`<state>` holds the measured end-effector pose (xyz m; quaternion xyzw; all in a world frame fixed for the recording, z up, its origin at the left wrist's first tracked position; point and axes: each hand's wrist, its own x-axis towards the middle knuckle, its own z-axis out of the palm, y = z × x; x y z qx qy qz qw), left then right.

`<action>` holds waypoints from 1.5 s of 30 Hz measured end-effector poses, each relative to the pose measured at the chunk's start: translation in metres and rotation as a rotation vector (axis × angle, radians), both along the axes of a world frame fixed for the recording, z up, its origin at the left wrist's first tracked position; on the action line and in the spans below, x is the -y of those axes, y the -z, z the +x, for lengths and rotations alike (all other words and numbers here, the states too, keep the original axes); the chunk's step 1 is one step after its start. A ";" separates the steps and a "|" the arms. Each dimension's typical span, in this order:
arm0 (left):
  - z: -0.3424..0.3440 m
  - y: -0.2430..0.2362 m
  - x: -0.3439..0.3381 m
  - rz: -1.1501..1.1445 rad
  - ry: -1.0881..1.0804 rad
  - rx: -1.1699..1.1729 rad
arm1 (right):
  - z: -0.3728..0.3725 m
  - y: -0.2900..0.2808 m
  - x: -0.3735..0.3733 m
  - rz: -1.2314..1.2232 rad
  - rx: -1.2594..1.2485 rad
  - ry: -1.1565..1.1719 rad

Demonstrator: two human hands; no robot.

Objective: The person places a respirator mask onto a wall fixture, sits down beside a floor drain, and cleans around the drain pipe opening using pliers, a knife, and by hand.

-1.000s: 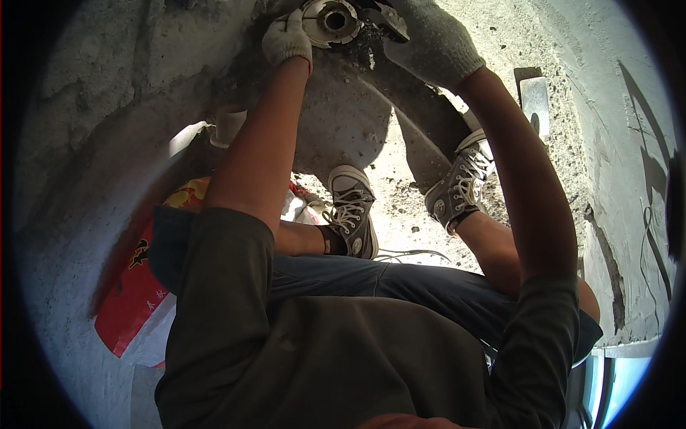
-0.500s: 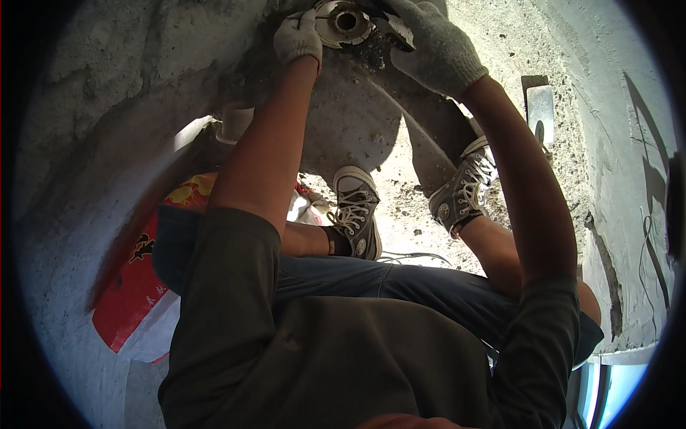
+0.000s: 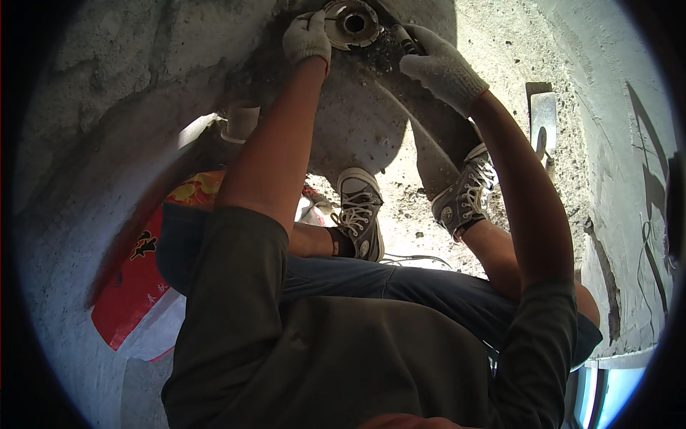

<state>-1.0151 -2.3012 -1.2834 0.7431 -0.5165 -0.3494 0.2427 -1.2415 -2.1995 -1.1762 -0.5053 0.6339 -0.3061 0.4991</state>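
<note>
At the top middle, a round, pale, pipe-like fitting with a dark central hole and a ragged, dirty rim stands at the floor by the wall. My left hand, in a white knitted glove, is closed at the fitting's left edge, its fingers gripping the rim. Dark rubble lies along the fitting's lower right side. My right hand, gloved too, is closed around a dark tool with a light band. The palm hides most of this tool, so its kind does not show.
A short pale pipe stub stands by the wall left of my left forearm. A red printed sack leans at the left. On the gritty floor at right lies a flat grey metal blade. My shoes are planted below the fitting; a thin cable runs behind them.
My right hand has drawn back down and to the right, away from the fitting, and its tool has turned. The left hand stays on the rim. The whole view has shifted slightly.
</note>
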 end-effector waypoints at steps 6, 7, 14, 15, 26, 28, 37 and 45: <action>-0.005 -0.008 -0.002 0.020 0.016 0.011 | 0.000 0.022 -0.020 0.774 0.776 0.123; -0.005 -0.010 -0.002 0.011 -0.004 0.010 | 0.004 0.028 -0.025 0.689 0.669 0.051; 0.005 -0.009 -0.002 0.090 -0.070 -0.151 | 0.021 0.014 -0.001 0.913 0.411 -0.066; 0.009 -0.007 -0.003 0.094 -0.077 -0.222 | 0.025 0.018 0.001 0.922 0.406 -0.054; 0.015 -0.033 -0.010 0.227 -0.324 -0.582 | 0.008 0.041 0.037 0.776 0.336 -0.615; 0.031 -0.030 -0.016 0.185 -0.227 -0.342 | 0.023 0.035 0.042 1.024 0.531 -0.165; 0.059 -0.038 -0.038 0.486 0.323 0.242 | 0.036 0.060 0.076 1.321 0.701 0.097; 0.054 -0.050 -0.033 0.599 0.363 0.221 | 0.031 0.072 0.093 1.371 0.757 0.012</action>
